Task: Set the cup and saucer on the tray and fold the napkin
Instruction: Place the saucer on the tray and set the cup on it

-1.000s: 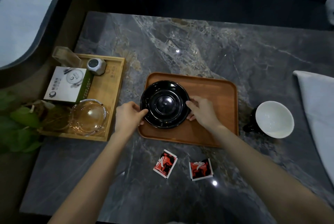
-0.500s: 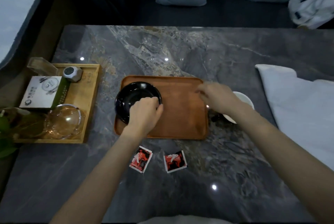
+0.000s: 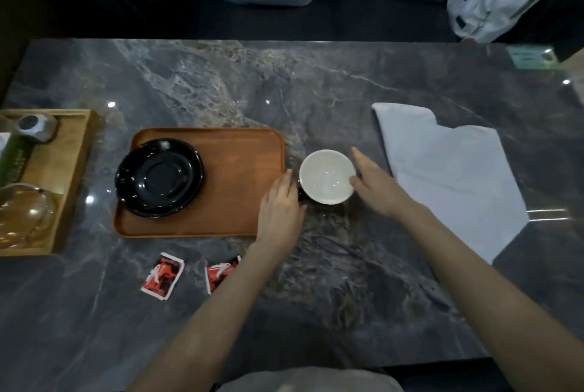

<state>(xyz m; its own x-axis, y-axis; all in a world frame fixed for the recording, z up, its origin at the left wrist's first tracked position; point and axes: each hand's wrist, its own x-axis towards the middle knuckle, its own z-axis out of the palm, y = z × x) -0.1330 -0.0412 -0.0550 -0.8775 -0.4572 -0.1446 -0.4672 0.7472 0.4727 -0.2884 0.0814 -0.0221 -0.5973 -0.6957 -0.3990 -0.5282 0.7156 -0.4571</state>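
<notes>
Saucer (image 3: pixel 159 177) is black, sits on the left half of the wooden tray (image 3: pixel 240 183), overhanging the tray's left rim a bit. Cup (image 3: pixel 327 176) is off the tray, on the desk (image 3: pixel 316 281) just right of the tray's right edge; white inside, dark outside, upright. Left hand (image 3: pixel 279 205) is at the cup's left side, over the tray's near-right corner, fingers loosely extended and together, fingertips right by the cup's dark wall; can't tell if it's touching. Right hand (image 3: pixel 374 184) is at the cup's right side, spread open, thumb against or just beside the rim, fingers pointing away past it. Neither hand has closed around the cup. Napkin (image 3: pixel 448 176) lies mostly flat on the desk right of the cup, near the right hand, far edge stepped. Two red sachets (image 3: pixel 162 276) on the desk in front of the tray, the right one partly hidden by the left forearm. Lighter wooden tray (image 3: pixel 68 176) with a glass dish (image 3: pixel 23 211) at far left.
</notes>
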